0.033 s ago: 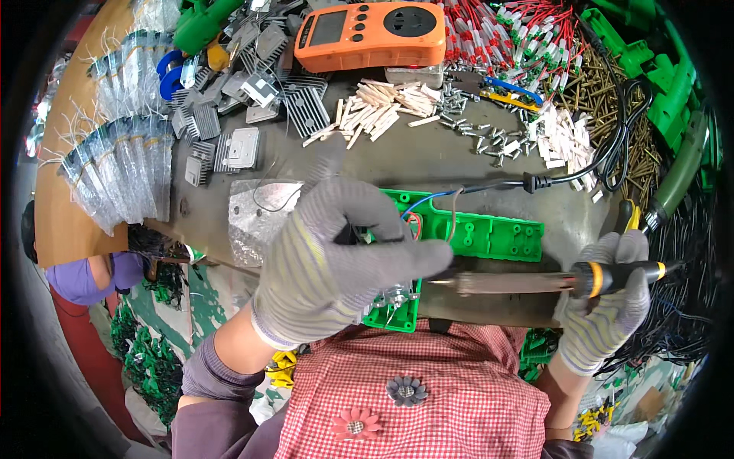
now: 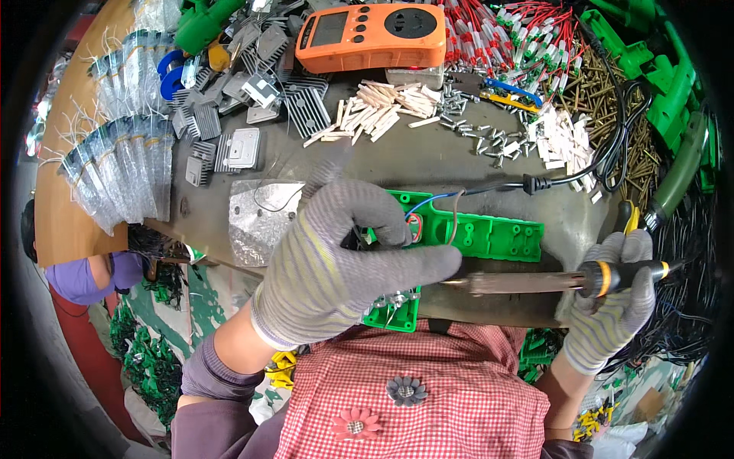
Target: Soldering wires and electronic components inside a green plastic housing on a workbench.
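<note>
My right hand [image 2: 612,314], in a striped grey glove, grips the black, yellow-ringed handle of a soldering iron [image 2: 527,283]. The iron points left; its narrow tip ends just beside the thumb of my left hand [image 2: 329,260]. That gloved hand is over a green plastic housing [image 2: 501,237], its fingers curled and its thumb stretched to the right. What they pinch, if anything, is hidden. Blue and grey wires [image 2: 457,218] rise from the housing, and a black power cord [image 2: 497,186] runs right. Small metal parts [image 2: 394,302] show below my left hand.
Behind lie an orange meter [image 2: 371,57], finned grey metal plates [image 2: 306,111], pale sticks [image 2: 375,107], screws [image 2: 501,141] and red-wired parts [image 2: 505,38]. Bagged parts [image 2: 122,164] stand at left. A green-handled tool [image 2: 684,168] and green housings [image 2: 669,99] are at right.
The soldering iron and my right hand have shifted slightly right. My left hand has moved a little to the right too, its thumb still extended. The housing stays in place.
</note>
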{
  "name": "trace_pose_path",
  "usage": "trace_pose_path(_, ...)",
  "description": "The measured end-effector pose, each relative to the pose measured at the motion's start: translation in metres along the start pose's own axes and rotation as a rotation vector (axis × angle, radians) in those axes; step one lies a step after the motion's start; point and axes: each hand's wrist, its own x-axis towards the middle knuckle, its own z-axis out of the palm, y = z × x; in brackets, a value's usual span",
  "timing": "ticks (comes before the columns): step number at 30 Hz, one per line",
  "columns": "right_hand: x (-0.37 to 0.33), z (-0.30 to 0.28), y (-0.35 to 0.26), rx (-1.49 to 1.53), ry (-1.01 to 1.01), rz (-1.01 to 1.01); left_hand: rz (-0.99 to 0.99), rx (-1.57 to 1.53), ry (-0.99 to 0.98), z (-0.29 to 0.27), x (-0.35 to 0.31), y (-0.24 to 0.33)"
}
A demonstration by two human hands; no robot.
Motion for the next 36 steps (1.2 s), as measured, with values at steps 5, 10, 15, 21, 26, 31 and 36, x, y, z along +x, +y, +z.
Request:
trace_pose_path(5,0.008,-0.006,-0.016,0.104,0.164,-0.028,-0.028,0.242,-0.063,0.003,0.003,0.005)
trace_pose_path(10,0.014,-0.024,-0.018,0.083,-0.007,-0.005,0.012,0.296,-0.082,0.0,0.003,0.001)
trace_pose_path(15,0.014,-0.019,-0.013,0.065,0.036,0.031,-0.054,0.196,-0.092,-0.002,0.005,0.003)
trace_pose_path(21,0.013,-0.007,-0.004,0.069,0.172,-0.018,0.012,0.064,-0.051,-0.005,0.004,-0.006)
trace_pose_path(26,0.012,-0.001,-0.002,0.071,0.085,-0.06,-0.112,-0.155,0.172,0.004,-0.007,-0.008)
trace_pose_path(31,0.019,0.025,0.025,-0.404,0.052,-0.501,-0.039,-0.077,0.213,0.004,-0.007,-0.005)
trace_pose_path(36,0.037,0.081,0.033,-0.751,-0.646,-0.615,-0.033,-0.144,0.24,0.004,-0.008,-0.008)
